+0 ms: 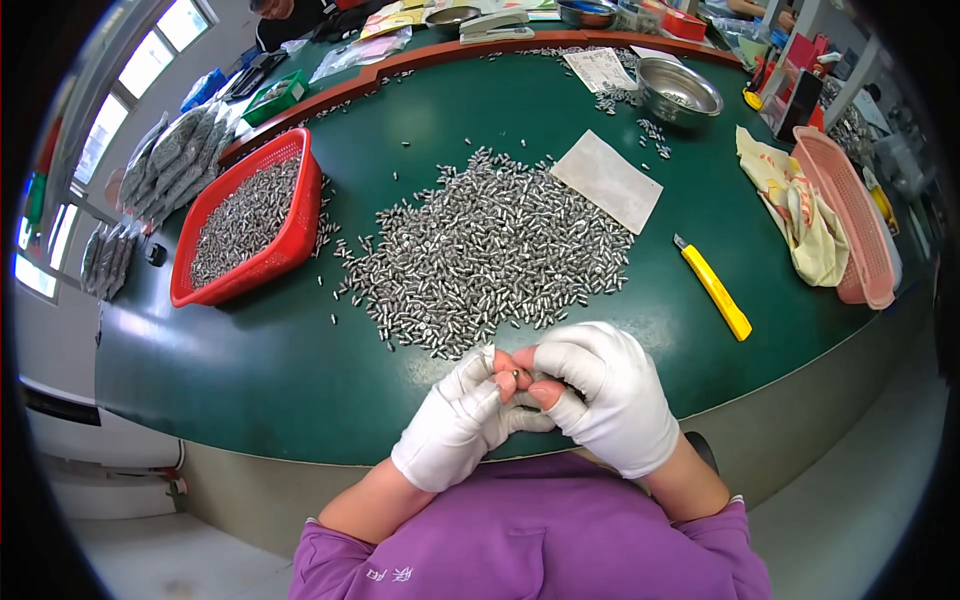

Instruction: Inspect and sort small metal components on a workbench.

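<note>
Both my hands meet at the table's near edge, in white gloves with bare fingertips. My left hand (465, 410) pinches a small metal part (515, 374) between thumb and finger; only its dark end shows. Close against it, my right hand (610, 400) has its thumb and fingers curled inward, and what they hold is hidden. Just beyond the hands spreads a wide pile of small silvery bullet-shaped metal parts (490, 255). At the pile's far right edge lies a pale rectangular card (608, 182).
On the green table (400, 120), a red plastic basket (300, 225) full of metal parts stands left. A yellow utility knife (718, 295) lies right, near a cloth (800, 215) and pink basket (865, 240). A steel bowl (690, 105) and bagged parts (180, 160) sit farther off.
</note>
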A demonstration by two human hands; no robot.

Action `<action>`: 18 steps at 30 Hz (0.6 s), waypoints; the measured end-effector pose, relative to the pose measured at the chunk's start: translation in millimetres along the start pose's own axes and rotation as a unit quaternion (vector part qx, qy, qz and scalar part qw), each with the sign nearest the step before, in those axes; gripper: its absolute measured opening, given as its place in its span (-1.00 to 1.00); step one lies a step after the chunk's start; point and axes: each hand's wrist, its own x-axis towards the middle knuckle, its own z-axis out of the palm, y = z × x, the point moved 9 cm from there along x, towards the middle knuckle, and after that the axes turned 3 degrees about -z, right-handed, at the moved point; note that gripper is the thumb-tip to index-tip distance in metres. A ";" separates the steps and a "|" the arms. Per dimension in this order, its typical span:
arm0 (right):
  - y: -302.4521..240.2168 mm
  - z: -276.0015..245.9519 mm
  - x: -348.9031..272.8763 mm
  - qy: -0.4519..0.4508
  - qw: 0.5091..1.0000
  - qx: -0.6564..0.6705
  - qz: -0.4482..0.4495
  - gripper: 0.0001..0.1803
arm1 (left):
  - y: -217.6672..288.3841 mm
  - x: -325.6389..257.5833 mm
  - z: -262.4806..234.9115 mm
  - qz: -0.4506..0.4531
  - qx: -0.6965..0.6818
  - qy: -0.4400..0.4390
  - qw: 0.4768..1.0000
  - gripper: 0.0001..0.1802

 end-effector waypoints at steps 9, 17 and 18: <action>3.6 -0.4 -1.4 -0.012 0.998 0.035 0.052 -0.84 | 0.1 -3.6 0.3 0.005 0.028 0.005 1.000 -0.89; 13.8 2.9 0.5 -0.083 0.987 0.094 0.095 -0.88 | 2.5 -5.8 5.7 -0.016 0.106 0.020 0.994 -0.83; 14.6 4.1 0.6 -0.097 0.986 0.101 0.094 -0.87 | 1.9 -6.2 4.9 -0.026 0.127 0.030 0.991 -0.81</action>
